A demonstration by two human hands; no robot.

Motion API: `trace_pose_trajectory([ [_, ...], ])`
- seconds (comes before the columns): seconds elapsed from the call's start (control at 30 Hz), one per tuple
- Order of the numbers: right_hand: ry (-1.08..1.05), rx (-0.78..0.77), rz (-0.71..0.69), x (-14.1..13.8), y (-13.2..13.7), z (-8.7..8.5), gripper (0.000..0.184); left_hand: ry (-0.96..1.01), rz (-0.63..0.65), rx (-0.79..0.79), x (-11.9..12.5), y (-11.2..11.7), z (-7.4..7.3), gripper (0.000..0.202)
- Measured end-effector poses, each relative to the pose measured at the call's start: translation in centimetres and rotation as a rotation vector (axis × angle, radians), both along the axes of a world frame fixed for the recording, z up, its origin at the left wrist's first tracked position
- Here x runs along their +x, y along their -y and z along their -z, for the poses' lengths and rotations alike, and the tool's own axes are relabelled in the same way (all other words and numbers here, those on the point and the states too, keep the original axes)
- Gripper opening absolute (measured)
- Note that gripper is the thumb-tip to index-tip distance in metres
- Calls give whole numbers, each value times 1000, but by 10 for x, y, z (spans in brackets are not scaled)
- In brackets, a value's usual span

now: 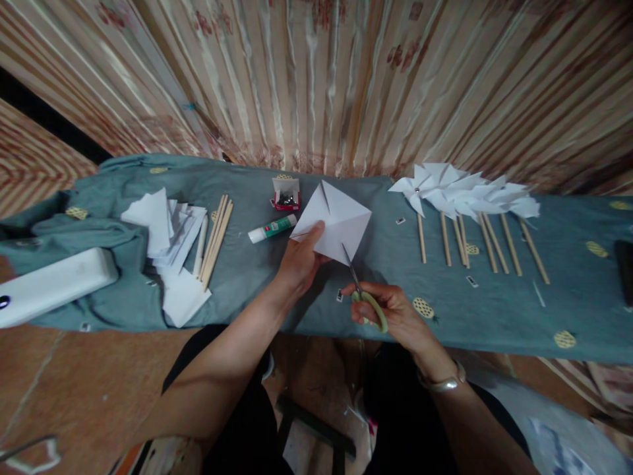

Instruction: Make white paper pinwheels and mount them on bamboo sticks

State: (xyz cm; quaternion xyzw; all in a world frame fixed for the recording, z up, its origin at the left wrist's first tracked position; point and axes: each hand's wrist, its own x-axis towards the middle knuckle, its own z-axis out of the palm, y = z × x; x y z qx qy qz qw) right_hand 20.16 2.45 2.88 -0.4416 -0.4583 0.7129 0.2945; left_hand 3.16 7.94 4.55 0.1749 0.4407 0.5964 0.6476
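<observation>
My left hand (301, 258) pinches the near left corner of a white square of paper (336, 220), held tilted above the table with creases across it and a slit at its far corner. My right hand (390, 311) grips scissors (363, 291) by their pale green handles. The blades point up and left, and their tips meet the paper's near edge. Both hands hover over a table covered in blue-green cloth (494, 303).
A glue stick (272, 228) and a small red box of pins (286, 194) lie behind the paper. White paper pieces (168, 241) and wooden sticks (215, 239) sit left. Finished white pinwheels (462, 194) on sticks lie right. A white case (52, 285) rests far left.
</observation>
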Motion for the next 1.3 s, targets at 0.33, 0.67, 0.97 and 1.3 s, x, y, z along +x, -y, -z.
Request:
trace_pose_trajectory([
  [0.33,-15,-45,30,-2,1,0,41,-6,-4,-2,0,0,-1,7],
  [0.67,-41,-154,61,-2,0,2,44,-9,1,2,-1,0,1,10],
  [0.97,-22,-99,58,-3,-1,-2,45,-33,54,21,1,3,4,19],
  [1.3,-24,-131,85,-4,-1,0,44,-19,47,12,2,2,4,15],
])
